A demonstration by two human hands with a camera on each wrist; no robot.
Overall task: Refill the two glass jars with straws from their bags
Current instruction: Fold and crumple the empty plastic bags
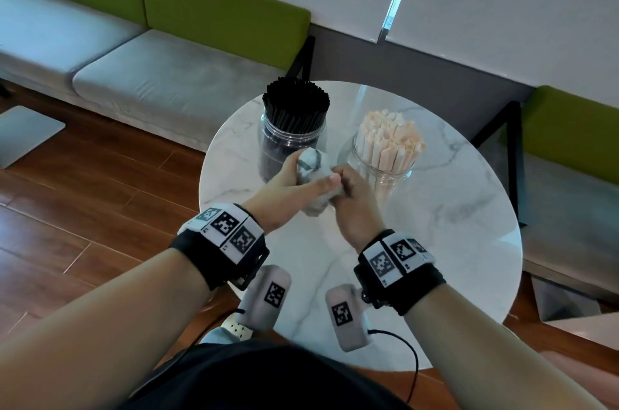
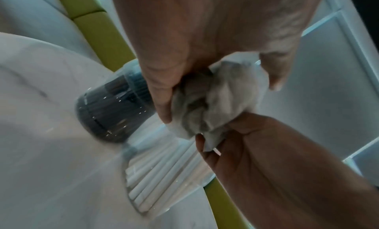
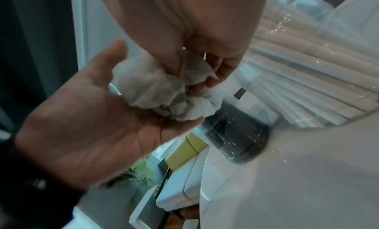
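Two glass jars stand at the back of the round marble table (image 1: 452, 225). The left jar (image 1: 293, 134) is packed with black straws and the right jar (image 1: 385, 158) with pale wrapped straws. Just in front of them, above the table, both hands hold one crumpled clear plastic bag (image 1: 315, 205). My left hand (image 1: 311, 171) wraps its fingers and thumb round the bag from the left. My right hand (image 1: 341, 181) pinches the bag's right end. The wrist views show the bag (image 2: 215, 99) (image 3: 156, 91) bunched into a ball between the palms. What the bag holds cannot be seen.
A bench with grey cushions (image 1: 160, 81) and green backs runs behind and to the left of the table. Another bench section (image 1: 569, 141) is at the right. Wood floor (image 1: 83, 208) lies to the left, with a grey mat (image 1: 26, 134) on it.
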